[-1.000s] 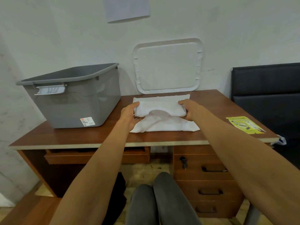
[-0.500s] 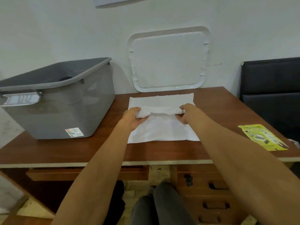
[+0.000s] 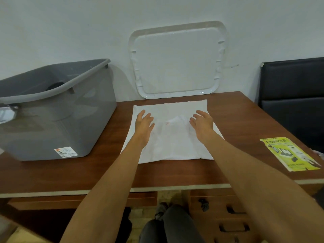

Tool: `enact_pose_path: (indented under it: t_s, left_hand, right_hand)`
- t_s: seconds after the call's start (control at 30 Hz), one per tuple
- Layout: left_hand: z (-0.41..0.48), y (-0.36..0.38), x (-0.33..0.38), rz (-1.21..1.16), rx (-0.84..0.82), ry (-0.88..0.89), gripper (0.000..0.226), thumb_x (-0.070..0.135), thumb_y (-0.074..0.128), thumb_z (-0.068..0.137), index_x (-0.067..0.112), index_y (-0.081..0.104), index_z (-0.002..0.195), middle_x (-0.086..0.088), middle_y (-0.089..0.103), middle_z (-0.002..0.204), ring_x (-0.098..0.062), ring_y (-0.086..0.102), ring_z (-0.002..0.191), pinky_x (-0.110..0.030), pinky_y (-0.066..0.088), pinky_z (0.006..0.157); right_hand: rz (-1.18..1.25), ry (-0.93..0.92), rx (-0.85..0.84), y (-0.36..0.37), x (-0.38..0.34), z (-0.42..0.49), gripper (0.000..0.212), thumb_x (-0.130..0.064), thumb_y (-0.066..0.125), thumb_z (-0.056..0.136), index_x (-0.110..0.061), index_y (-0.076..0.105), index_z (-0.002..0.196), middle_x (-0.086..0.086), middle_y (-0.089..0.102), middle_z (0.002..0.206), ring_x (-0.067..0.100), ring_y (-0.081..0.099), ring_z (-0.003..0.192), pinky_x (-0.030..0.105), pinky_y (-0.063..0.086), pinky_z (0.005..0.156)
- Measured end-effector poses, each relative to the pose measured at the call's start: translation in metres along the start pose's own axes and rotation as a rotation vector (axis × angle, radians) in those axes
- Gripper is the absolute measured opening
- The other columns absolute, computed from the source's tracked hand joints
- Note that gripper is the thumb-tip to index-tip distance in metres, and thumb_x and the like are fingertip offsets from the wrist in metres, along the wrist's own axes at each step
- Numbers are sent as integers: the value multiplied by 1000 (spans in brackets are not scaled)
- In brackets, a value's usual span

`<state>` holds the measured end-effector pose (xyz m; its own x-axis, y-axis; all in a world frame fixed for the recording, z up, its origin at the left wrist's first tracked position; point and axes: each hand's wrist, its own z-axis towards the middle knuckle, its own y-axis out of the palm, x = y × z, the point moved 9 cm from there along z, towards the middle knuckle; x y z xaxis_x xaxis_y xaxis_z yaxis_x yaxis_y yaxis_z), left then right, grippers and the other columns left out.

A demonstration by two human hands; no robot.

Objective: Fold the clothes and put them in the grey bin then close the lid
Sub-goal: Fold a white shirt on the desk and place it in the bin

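Note:
A white garment (image 3: 172, 141) lies spread flat on the wooden desk (image 3: 70, 172), its neckline with a small label facing up. My left hand (image 3: 144, 122) rests on its left side with the fingers straight. Over its right side is my right hand (image 3: 201, 123), fingers relaxed and spread; neither hand grips the cloth. The grey bin (image 3: 52, 111) stands open at the desk's left, with something dark inside it. Its white lid (image 3: 177, 60) leans upright against the wall behind the garment.
A yellow leaflet (image 3: 291, 153) lies near the desk's right edge. A black padded chair (image 3: 294, 95) stands to the right of the desk. Drawers sit under the desktop, and my knees show below the front edge.
Both hands let go of the fold they were pinching and now lie open on the garment, which is laid out flat. The camera has moved closer and tilted down.

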<state>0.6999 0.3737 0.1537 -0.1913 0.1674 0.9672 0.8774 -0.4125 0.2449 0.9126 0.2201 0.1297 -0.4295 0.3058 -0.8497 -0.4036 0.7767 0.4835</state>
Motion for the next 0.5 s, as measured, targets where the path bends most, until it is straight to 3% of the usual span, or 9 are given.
enact_pose_path:
  t_s: [0.13,0.23,0.3,0.37,0.43,0.5]
  left_hand:
    - [1,2,3,802,0,290,34,3,50,103,16,65,132,-8,59,144,-26,53,135,-31,41,112]
    - [7,10,-19,1175,-120,331,43,28,46,108,19,48,150,-7,42,160,-29,35,150,-41,27,123]
    - [13,8,-41,1461,-185,268,60,48,29,110,22,21,163,-6,14,171,-30,8,158,-47,8,127]
    - [18,6,-54,1618,-203,218,67,58,15,107,26,3,165,-4,-3,172,-29,-6,159,-49,-3,126]
    - [21,7,-57,1651,-206,222,68,60,12,106,28,-1,165,-4,-7,172,-28,-9,158,-48,-5,125]
    - [23,6,-58,1659,-199,220,68,61,11,106,28,-2,165,-4,-7,172,-28,-9,158,-48,-5,125]
  right_hand:
    - [-683,-322,-67,8,-14,-1,33,10,53,92,-12,74,105,6,73,109,21,70,103,35,56,99]
    - [-1119,-566,-197,34,-14,-8,32,4,51,97,-12,72,114,6,70,123,23,65,114,32,50,104]
    - [-1453,-635,-370,53,7,-6,34,-22,45,106,-18,59,137,5,56,147,27,50,135,41,36,117]
    - [-1820,-548,-494,52,38,0,55,-46,27,109,-24,30,159,4,23,168,30,19,154,52,14,125]
    - [-1941,-479,-507,44,49,4,63,-54,13,107,-27,7,164,3,-2,172,29,-2,158,56,1,126]
    - [-1955,-484,-508,44,50,3,64,-55,10,107,-28,1,164,3,-7,172,29,-7,158,56,-2,125]
